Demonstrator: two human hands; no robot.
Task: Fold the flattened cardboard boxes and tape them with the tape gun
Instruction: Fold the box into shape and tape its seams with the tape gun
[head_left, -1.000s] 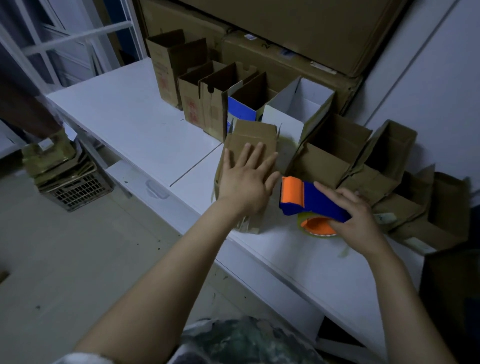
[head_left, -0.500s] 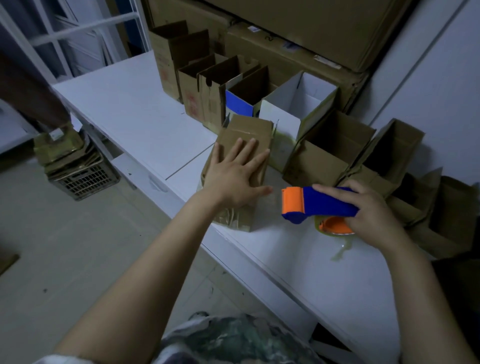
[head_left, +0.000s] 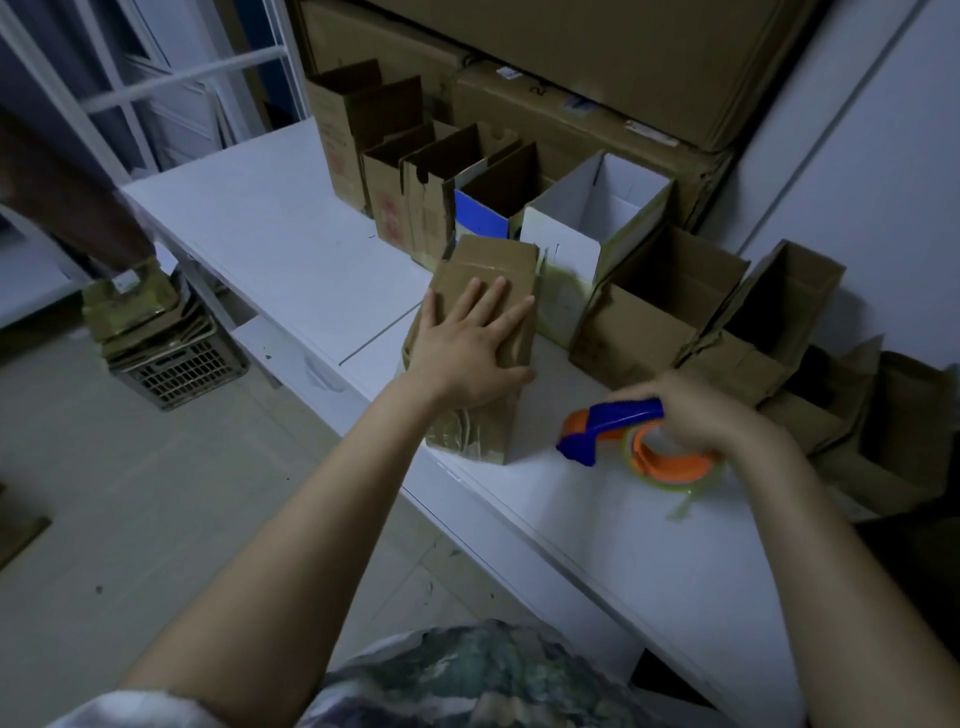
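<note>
A brown cardboard box (head_left: 506, 260) lies closed on the white table (head_left: 270, 244), with shiny tape on its near end. My left hand (head_left: 470, 348) rests flat on top of it, fingers spread and straight. To its right, my right hand (head_left: 698, 410) grips the blue handle of the blue and orange tape gun (head_left: 618, 431), which sits low on the table surface with its tape roll against the tabletop. A loose strip of tape (head_left: 685, 506) trails from the roll.
A row of open folded boxes (head_left: 415, 176) stands along the back of the table, including a white one (head_left: 571, 239) and brown ones (head_left: 644, 317) at right. Big cartons (head_left: 597, 67) are stacked behind. A plastic crate (head_left: 171, 364) with flattened cardboard stands on the floor at left.
My right hand has lowered the tape gun onto the table and tipped its nose down. My left hand stays flat on the box, and the view has shifted slightly.
</note>
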